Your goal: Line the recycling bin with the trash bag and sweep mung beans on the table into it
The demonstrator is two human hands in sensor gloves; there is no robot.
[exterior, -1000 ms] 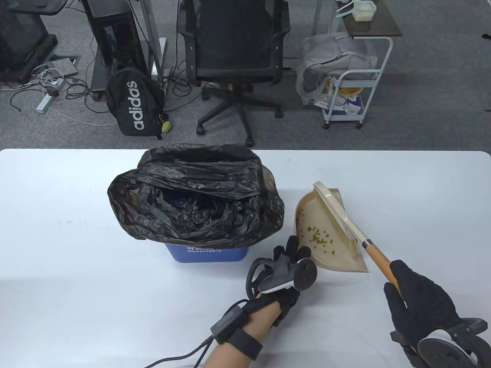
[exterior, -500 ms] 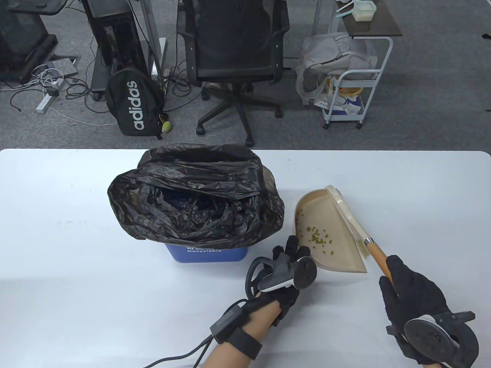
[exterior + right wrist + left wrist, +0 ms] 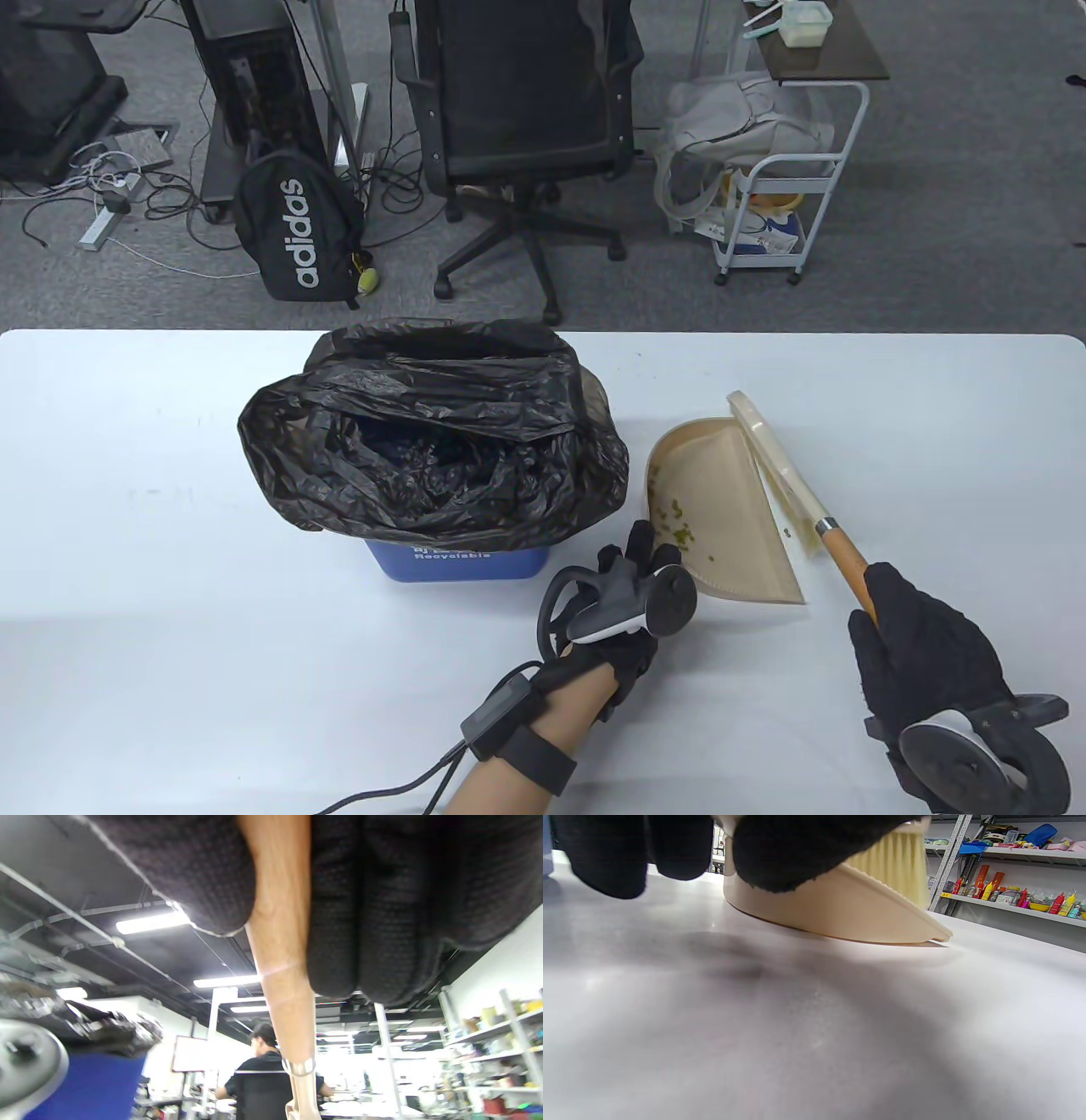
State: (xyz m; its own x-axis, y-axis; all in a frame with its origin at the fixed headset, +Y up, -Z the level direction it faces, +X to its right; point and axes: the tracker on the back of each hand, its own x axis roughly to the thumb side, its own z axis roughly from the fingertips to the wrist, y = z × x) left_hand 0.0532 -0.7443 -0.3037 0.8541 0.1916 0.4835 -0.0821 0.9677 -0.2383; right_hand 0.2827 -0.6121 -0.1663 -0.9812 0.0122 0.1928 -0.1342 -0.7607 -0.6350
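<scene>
White table (image 3: 127, 594) runs across the room, with an office chair (image 3: 522, 127) and a black backpack (image 3: 297, 229) on the carpet behind it, the backpack reading "adidas" in white. Blue recycling bin (image 3: 458, 562) sits near table centre, already lined: the black trash bag (image 3: 433, 441) is draped over its rim, and the only label visible under the fold reads roughly "Recyclable". At 3 o'clock from the bin lies the beige dustpan (image 3: 721, 509). Change since a second ago: the brush (image 3: 776, 458) has swung from lying across the pan to its 3 o'clock edge, and the mung beans (image 3: 674, 518) have slid toward the pan's bin-side wall, the pan itself having tipped or shifted slightly. Right hand (image 3: 920, 658) is wrapped firmly around the wooden brush handle. Left hand (image 3: 632, 594) is at the pan's 7 o'clock corner; the left wrist view shows its fingers (image 3: 797, 853) over the pan's rim, apparently gripping it. Judgement: sweeping looks finished; tipping the pan into the bag comes next.
</scene>
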